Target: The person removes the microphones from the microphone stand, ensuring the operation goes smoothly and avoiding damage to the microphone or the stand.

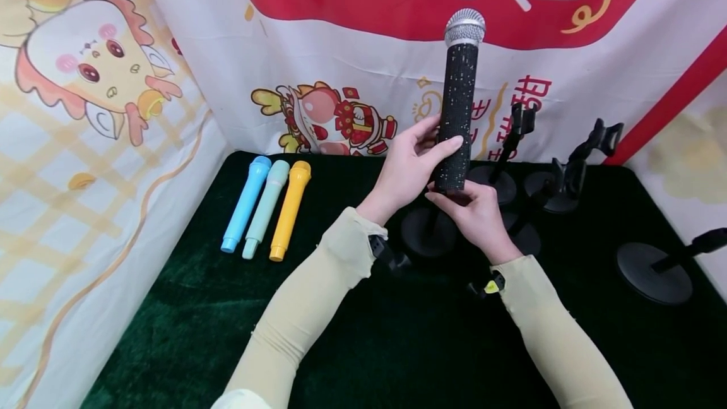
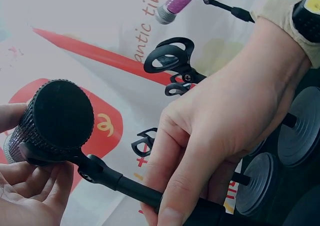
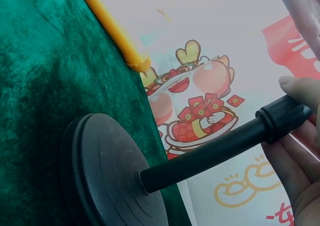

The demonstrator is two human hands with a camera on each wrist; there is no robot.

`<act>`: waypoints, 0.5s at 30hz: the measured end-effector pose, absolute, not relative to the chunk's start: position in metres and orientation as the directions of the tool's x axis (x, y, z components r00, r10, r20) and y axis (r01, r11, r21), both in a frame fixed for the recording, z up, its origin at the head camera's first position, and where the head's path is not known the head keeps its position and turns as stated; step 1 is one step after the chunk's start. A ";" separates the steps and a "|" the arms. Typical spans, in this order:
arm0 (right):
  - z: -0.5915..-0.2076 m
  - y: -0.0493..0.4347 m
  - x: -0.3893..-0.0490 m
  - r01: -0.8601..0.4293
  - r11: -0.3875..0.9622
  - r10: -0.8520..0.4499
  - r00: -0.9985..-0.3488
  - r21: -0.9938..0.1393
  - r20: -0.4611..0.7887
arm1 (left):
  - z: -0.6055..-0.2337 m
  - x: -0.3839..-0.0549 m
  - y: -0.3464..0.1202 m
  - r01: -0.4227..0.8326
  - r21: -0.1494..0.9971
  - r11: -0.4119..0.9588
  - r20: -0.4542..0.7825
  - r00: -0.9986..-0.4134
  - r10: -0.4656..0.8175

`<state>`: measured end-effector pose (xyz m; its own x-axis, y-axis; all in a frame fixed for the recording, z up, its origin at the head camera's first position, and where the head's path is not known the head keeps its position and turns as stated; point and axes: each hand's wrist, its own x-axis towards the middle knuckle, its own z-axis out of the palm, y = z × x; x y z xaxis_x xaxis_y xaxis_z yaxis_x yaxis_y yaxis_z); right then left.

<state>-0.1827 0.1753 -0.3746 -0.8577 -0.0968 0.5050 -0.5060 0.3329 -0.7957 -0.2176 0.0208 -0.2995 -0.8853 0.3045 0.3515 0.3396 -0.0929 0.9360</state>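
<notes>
A black, glitter-flecked microphone (image 1: 459, 87) with a silver mesh head stands nearly upright in the head view. My left hand (image 1: 406, 166) grips its lower body, thumb across the front. Under its bottom end, my right hand (image 1: 481, 223) pinches the upper part of a black stand's pole (image 3: 205, 158) between thumb and fingers. The microphone's body lies in the clip (image 2: 95, 168) at the top of that stand, as the left wrist view shows. The stand's round base (image 1: 428, 232) is on the dark green cloth, partly hidden by my hands.
Blue (image 1: 246, 204), pale green (image 1: 265, 209) and yellow (image 1: 291, 210) microphones lie side by side at the left. Several black stands are behind my right hand; another stand (image 1: 654, 273) is at far right. The left wrist view includes a purple microphone (image 2: 177, 0) in a clip.
</notes>
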 end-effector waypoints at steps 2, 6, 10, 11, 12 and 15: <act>-0.374 0.175 -0.183 -0.509 0.332 -0.104 -0.856 -0.794 0.506 | -0.299 -0.218 0.021 0.339 0.936 -0.091 0.350 -0.887 0.302; -0.373 0.175 -0.183 -0.515 0.334 -0.106 -0.853 -0.789 0.512 | -0.298 -0.220 0.021 0.336 0.937 -0.095 0.349 -0.887 0.302; -0.374 0.175 -0.183 -0.517 0.315 -0.103 -0.852 -0.796 0.513 | -0.297 -0.221 0.022 0.335 0.937 -0.100 0.349 -0.887 0.301; -0.374 0.174 -0.183 -0.518 0.309 -0.103 -0.852 -0.798 0.513 | -0.297 -0.221 0.022 0.334 0.937 -0.103 0.350 -0.887 0.300; -0.374 0.174 -0.183 -0.518 0.303 -0.104 -0.852 -0.800 0.512 | -0.297 -0.222 0.022 0.334 0.937 -0.103 0.350 -0.888 0.300; -0.375 0.174 -0.184 -0.521 0.293 -0.110 -0.851 -0.801 0.514 | -0.296 -0.223 0.022 0.338 0.936 -0.102 0.353 -0.888 0.296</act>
